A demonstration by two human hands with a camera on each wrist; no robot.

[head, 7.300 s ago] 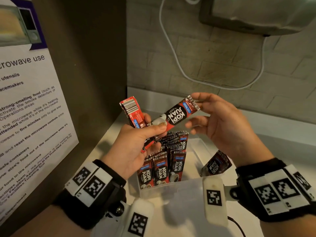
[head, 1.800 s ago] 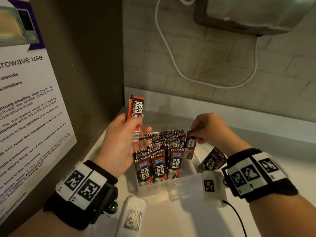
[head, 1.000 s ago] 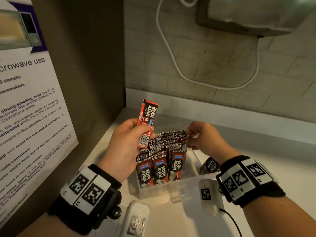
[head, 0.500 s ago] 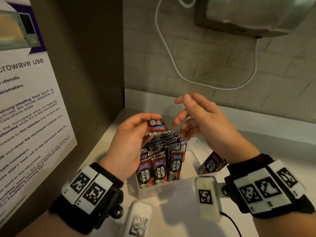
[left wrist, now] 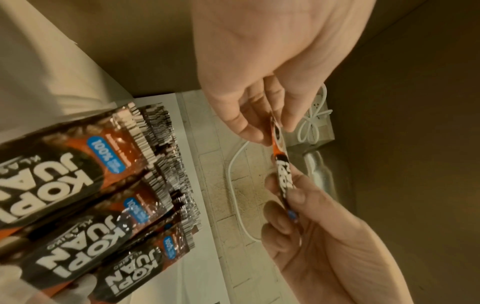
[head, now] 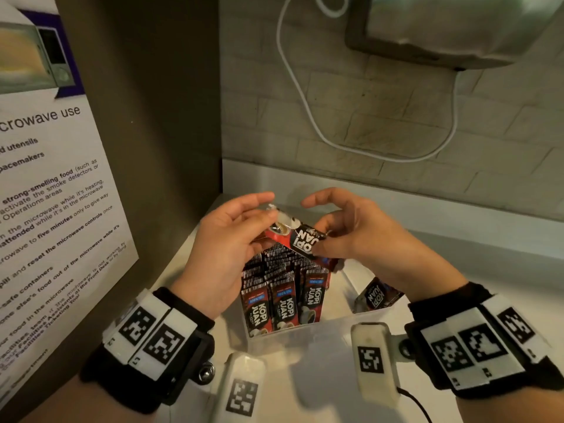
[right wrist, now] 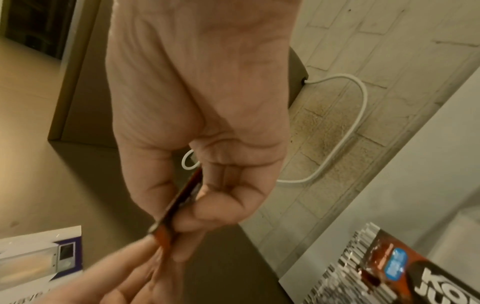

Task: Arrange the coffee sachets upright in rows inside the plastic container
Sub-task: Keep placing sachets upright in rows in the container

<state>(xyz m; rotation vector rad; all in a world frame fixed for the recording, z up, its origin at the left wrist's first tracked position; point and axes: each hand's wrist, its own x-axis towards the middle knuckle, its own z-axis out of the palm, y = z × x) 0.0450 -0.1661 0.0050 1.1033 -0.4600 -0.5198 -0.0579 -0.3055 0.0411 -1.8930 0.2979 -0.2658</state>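
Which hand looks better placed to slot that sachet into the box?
Probably the right hand: it pinches the sachet above the container's open right side, while the left hand holds only its tip.

Dim warm light; wrist views blurred, perhaps from motion.

The poster (head: 45,178) at 9 o'clock runs off the left edge, its lines clipped. The appliance (head: 457,25) at 1 o'clock is cut by the top edge. The left hand (head: 219,254) hides the back sachets (head: 283,267). In the right wrist view the left hand's fingers (right wrist: 124,273) are blurred.
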